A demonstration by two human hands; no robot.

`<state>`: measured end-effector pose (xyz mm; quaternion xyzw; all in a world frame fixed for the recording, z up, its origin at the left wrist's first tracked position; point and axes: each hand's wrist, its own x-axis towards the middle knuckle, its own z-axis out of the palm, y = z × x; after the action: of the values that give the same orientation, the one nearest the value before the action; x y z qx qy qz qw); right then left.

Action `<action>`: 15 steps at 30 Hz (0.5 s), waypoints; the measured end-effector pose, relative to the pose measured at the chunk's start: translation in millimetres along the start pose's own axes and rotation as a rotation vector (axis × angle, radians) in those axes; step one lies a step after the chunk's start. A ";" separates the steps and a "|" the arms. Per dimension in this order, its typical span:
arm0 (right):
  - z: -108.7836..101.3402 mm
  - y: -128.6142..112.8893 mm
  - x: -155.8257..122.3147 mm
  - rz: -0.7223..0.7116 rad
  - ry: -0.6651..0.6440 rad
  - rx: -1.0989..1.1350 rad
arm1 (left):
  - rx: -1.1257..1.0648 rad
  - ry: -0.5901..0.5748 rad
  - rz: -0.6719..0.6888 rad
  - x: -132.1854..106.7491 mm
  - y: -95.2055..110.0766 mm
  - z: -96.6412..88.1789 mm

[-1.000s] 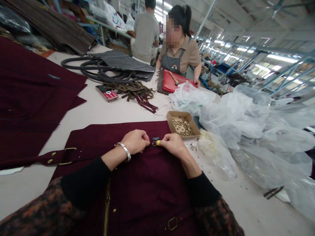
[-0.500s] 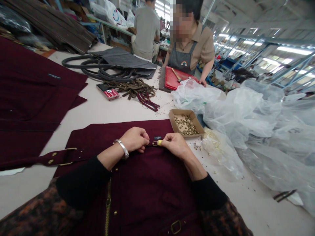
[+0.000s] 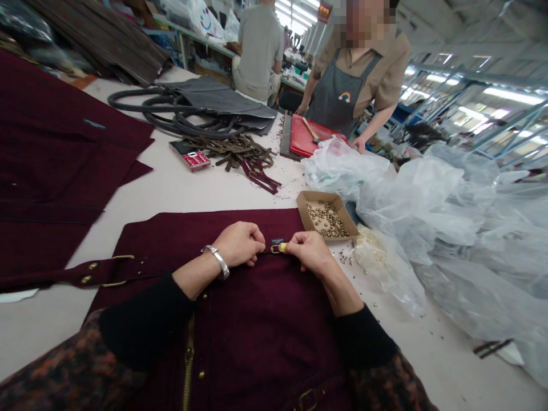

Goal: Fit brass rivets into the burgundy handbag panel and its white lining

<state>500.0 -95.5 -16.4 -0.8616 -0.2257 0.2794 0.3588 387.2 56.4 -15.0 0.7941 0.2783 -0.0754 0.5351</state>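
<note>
A maroon fabric bag panel point(image 3: 265, 331) lies flat in front of me, with a brass zipper point(image 3: 188, 365) on its left part. Near its upper edge runs a narrow maroon strap with a small brass buckle point(image 3: 274, 249), just below a dark label point(image 3: 277, 241). My left hand point(image 3: 240, 244), with a silver bracelet point(image 3: 218, 261) at the wrist, is pinched closed on the strap left of the buckle. On the buckle's right side my right hand point(image 3: 312, 251) pinches the strap, yellow tape point(image 3: 283, 247) at a fingertip. The fingers hide the pinched parts.
A cardboard box point(image 3: 302, 212) of brass studs stands beyond my right hand. Plastic bags point(image 3: 402, 211) pile up on the right. Grey bag pieces point(image 3: 214, 100), a strap bundle point(image 3: 240, 151) and a hammer point(image 3: 310, 130) lie farther back. A co-worker point(image 3: 353, 85) stands across the table.
The co-worker across the table has straightened up and shifted right. My hands keep their pinch beside the buckle, and the whole view has shifted slightly.
</note>
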 end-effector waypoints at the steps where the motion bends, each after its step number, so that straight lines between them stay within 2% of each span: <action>1: 0.3 0.2 -0.1 -0.003 -0.002 -0.003 | 0.017 -0.002 0.001 0.9 -0.2 0.3; 5: 2.1 -0.7 -1.8 -0.020 -0.012 -0.050 | 0.164 0.042 0.061 -1.4 2.7 2.2; 8: 1.2 -0.8 -3.3 -0.047 -0.002 -0.100 | 0.325 0.155 0.184 -10.6 6.2 4.9; 11: -5.0 2.3 -5.1 -0.076 -0.061 -0.094 | 0.430 0.235 0.319 -20.3 5.5 8.3; 13: -10.9 5.3 -7.2 -0.070 -0.092 -0.083 | 0.460 0.245 0.406 -23.7 2.3 10.0; 15: -15.8 7.1 -9.7 -0.057 -0.069 -0.081 | 0.470 0.222 0.486 -24.2 -1.7 11.2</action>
<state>504.3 -113.6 -9.3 -0.8585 -0.2734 0.2892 0.3235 368.1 38.1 -11.0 0.9419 0.1129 0.0787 0.3065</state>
